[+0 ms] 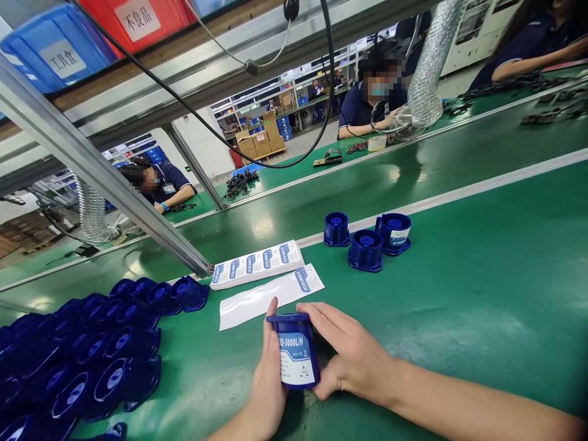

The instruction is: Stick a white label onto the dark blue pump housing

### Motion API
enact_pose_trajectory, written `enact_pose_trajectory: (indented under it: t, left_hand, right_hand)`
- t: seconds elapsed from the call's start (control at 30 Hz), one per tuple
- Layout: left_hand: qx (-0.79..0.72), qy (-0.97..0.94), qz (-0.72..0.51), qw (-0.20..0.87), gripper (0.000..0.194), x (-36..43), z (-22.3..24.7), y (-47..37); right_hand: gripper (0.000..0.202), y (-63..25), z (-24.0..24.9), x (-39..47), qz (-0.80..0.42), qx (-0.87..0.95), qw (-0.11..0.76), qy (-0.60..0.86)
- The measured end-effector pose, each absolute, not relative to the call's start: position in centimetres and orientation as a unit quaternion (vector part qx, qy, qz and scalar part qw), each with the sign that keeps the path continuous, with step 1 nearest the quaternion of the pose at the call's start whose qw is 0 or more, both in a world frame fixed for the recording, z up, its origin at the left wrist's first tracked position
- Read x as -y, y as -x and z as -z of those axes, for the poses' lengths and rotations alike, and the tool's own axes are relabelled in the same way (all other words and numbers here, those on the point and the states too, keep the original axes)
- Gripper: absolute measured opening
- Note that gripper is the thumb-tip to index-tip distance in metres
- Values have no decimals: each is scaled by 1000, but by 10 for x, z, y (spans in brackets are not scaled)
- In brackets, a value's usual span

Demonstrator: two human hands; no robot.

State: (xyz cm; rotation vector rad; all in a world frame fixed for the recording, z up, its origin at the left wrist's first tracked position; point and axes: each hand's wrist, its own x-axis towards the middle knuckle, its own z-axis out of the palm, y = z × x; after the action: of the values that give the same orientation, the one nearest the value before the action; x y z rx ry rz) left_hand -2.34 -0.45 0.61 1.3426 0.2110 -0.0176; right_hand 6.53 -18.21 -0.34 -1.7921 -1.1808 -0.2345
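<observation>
Between my two hands, above the green table, is a blue plastic housing (297,361) with a blue and white label reading "5000L/H" on its side. My left hand (271,373) presses along its left side, thumb or finger pointing up. On the right, my right hand (342,349) grips the housing with fingers at the top edge and thumb low. Just beyond lies a mostly bare label strip (261,300) with one label at its right end. Behind it sits a stack of full label sheets (257,264).
Many blue housings (92,343) crowd the left side. Three more (365,248) stand at the back, one labelled. A metal post (138,208) slants down at left; a black cable (206,131) hangs above. People work across the line.
</observation>
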Motion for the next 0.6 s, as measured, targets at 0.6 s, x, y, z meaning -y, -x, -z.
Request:
enact_pose_trajectory:
  t: [0.6]
  left_hand:
    - [-83, -761, 69, 640, 99, 4, -16, 32]
  right_hand:
    - [136, -44, -3, 183, 126, 462, 333, 812]
